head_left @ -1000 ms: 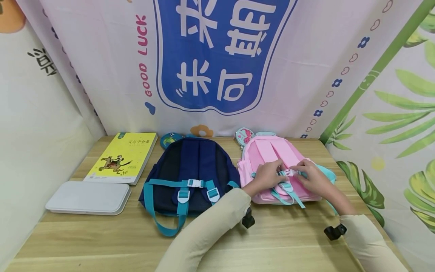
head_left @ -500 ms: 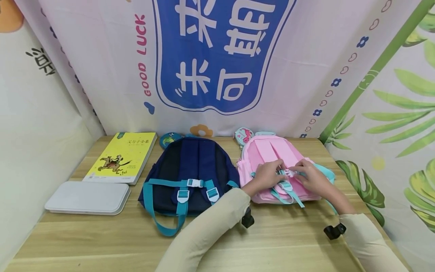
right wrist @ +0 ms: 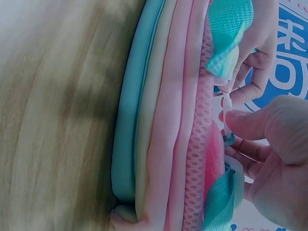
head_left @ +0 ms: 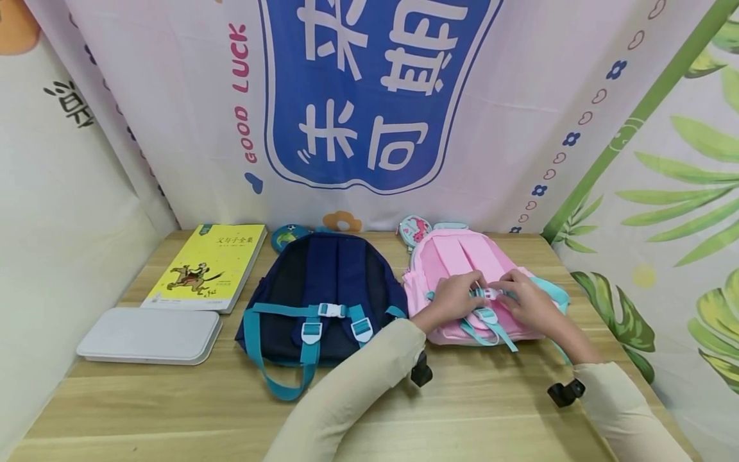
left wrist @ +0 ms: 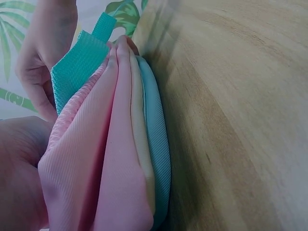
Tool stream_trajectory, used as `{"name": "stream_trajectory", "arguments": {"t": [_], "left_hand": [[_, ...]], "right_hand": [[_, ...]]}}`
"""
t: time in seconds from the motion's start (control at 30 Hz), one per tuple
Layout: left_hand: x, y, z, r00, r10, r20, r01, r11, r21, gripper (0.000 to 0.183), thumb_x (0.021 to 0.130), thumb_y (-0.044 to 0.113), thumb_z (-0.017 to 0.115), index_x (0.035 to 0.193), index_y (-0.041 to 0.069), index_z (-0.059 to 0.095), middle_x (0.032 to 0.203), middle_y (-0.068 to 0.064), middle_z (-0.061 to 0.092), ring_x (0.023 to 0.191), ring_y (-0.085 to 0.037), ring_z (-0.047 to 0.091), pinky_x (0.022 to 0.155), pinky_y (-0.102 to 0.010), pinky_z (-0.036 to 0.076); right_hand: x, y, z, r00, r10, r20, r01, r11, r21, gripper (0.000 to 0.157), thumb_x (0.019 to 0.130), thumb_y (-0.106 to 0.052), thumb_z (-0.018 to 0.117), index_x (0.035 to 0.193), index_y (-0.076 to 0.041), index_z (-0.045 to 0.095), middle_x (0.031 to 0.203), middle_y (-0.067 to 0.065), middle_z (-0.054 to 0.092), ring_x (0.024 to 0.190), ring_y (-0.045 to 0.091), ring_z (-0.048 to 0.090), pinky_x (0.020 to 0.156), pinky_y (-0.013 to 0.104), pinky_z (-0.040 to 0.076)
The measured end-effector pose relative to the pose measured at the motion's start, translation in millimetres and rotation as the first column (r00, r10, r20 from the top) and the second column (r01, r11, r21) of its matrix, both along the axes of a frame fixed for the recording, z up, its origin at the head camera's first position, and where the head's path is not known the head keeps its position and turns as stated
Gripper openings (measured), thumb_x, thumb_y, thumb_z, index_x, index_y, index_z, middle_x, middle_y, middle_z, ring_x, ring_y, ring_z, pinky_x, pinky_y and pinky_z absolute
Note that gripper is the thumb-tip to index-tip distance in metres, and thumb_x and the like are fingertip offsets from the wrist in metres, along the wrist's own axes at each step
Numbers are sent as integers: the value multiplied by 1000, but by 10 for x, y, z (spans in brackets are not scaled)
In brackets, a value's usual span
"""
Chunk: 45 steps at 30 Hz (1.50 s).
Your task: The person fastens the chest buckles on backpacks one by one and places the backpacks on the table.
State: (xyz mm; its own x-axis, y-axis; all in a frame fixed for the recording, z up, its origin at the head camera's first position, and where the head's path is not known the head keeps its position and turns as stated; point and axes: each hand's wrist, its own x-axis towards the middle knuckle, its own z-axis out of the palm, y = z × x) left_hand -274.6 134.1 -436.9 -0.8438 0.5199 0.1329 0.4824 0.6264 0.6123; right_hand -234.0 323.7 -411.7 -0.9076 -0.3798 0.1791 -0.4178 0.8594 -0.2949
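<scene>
A pink backpack (head_left: 444,250) lies on the table with its shoulder straps facing up. Over its middle, both hands pinch a small white side-release buckle (head_left: 490,294) on a teal strap. The left hand (head_left: 455,296) grips the buckle's left end, and the right hand (head_left: 529,304) grips the right end, fingertips close together. In the right wrist view, the buckle (right wrist: 227,115) shows edge-on between thumb and fingers; whether its halves are locked I cannot tell. Below the hands sits a strap adjuster (head_left: 485,316) with teal webbing hanging. The left wrist view shows mainly the bag's pink side (left wrist: 120,159).
Left of the pink bag lies a navy backpack (head_left: 337,269) with teal straps and a joined white buckle (head_left: 331,311). A yellow book (head_left: 208,266) and a grey-white case (head_left: 149,335) lie further left on the wooden table (head_left: 173,410). A printed cloth (head_left: 491,179) hangs behind.
The right hand has shifted very slightly left toward the left hand, and less of the white buckle shows between the fingers. The left hand and both bags have stayed in place.
</scene>
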Motion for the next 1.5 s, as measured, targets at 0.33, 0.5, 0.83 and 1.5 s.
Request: {"name": "stream_trajectory", "arguments": {"t": [0.33,0.5,0.83,1.5], "left_hand": [[-3,8,-13,1000,9,2,-9,1000,-5,24,92,35,76,111,24,67,105,10,73,96,-6,65,91,-29,40],[6,14,-4,999,30,26,-30,999,9,25,92,36,76,112,25,67,104,10,72,96,-5,65,92,-28,40],[10,14,6,998,52,30,-52,999,3,27,90,41,77,108,25,66,99,11,71,91,-4,64,91,-28,42],[12,7,-13,1000,14,8,-14,999,40,24,88,38,79,105,26,67,99,12,71,93,-4,63,93,-30,41]], "right_hand": [[4,55,-21,999,53,10,-52,997,-50,35,90,7,68,124,4,68,108,22,66,98,37,64,84,56,54],[-2,42,-13,1000,23,19,-22,998,-57,32,88,7,70,120,6,69,109,24,67,100,41,65,87,58,53],[5,75,-6,1000,-7,7,7,996,-89,27,87,6,72,114,4,71,107,22,71,96,37,67,83,54,55],[30,54,7,1000,-15,-23,14,997,-75,28,87,7,72,114,1,74,103,19,70,85,29,65,74,48,53]]}}
